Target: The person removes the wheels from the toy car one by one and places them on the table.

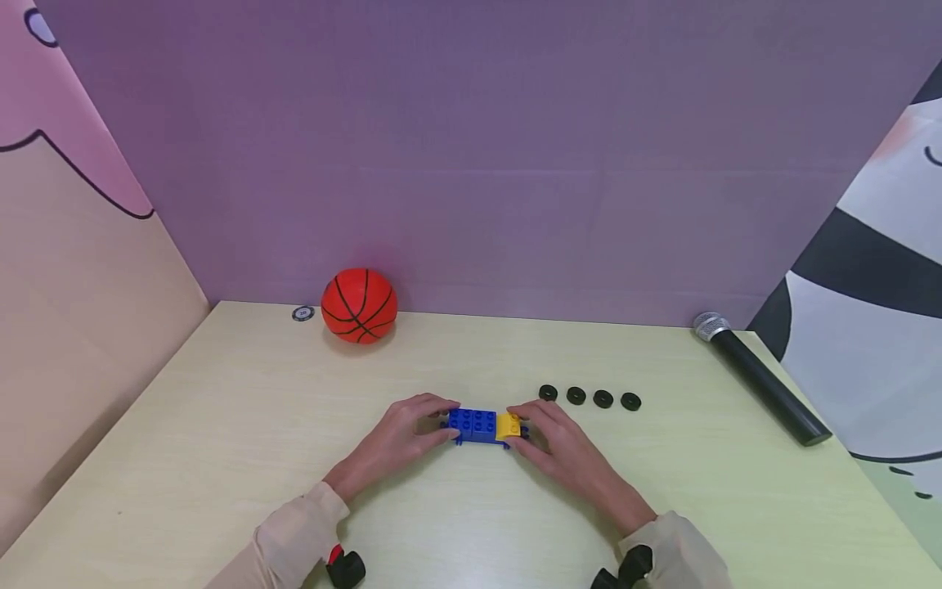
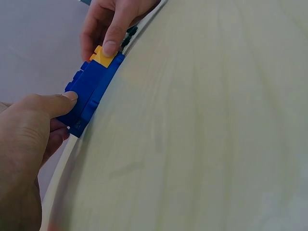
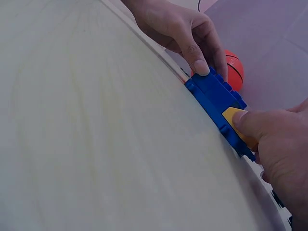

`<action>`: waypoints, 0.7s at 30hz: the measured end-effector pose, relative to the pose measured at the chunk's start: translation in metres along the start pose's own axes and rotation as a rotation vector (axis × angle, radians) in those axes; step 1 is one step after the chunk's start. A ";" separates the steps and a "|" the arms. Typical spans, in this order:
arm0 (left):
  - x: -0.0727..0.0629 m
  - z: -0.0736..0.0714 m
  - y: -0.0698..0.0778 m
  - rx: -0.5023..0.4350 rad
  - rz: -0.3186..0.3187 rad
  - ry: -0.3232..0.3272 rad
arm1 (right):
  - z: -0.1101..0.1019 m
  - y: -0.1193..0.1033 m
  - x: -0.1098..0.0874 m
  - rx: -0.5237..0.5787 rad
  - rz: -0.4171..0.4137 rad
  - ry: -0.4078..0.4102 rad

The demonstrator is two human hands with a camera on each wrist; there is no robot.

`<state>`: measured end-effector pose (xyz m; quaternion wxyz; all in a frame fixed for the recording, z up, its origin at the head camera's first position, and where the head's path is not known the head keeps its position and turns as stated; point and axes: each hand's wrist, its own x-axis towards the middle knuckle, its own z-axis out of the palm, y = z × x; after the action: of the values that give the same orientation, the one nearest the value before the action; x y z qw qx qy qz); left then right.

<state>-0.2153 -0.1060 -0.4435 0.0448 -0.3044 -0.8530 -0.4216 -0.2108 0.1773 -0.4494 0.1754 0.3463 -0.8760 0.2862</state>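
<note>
Between the two hands is a toy brick vehicle: blue studded bricks [image 1: 473,424] on a blue base, with a yellow sloped brick [image 1: 508,426] at its right end. My left hand [image 1: 403,431] pinches the blue left end between thumb and fingers. The right hand [image 1: 565,448] pinches the yellow brick, thumb on the near side and fingers on the far side. In the left wrist view the thumb presses the side of the blue brick [image 2: 86,86]. The right wrist view shows the other thumb on the yellow brick [image 3: 233,117]; the fingers behind are partly hidden.
Several black toy wheels [image 1: 603,399] lie in a row beyond the right hand. A red ball with black lines [image 1: 359,306] sits at the back left beside a small round disc [image 1: 302,313]. At the right lies a black microphone [image 1: 765,380]. A purple panel [image 1: 471,164] stands behind the table.
</note>
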 end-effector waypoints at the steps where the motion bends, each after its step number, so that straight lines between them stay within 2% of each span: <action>1: 0.000 0.000 0.000 -0.002 -0.003 0.000 | 0.000 0.000 0.000 0.000 0.004 -0.001; 15: 0.000 0.001 0.000 0.003 -0.009 0.011 | 0.000 -0.002 0.001 -0.015 0.047 -0.027; 21: 0.000 0.001 0.000 -0.020 -0.035 0.003 | 0.000 -0.003 0.001 -0.019 0.038 -0.023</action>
<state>-0.2153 -0.1048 -0.4438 0.0355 -0.2893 -0.8538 -0.4314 -0.2093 0.1756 -0.4481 0.1633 0.3310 -0.8871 0.2772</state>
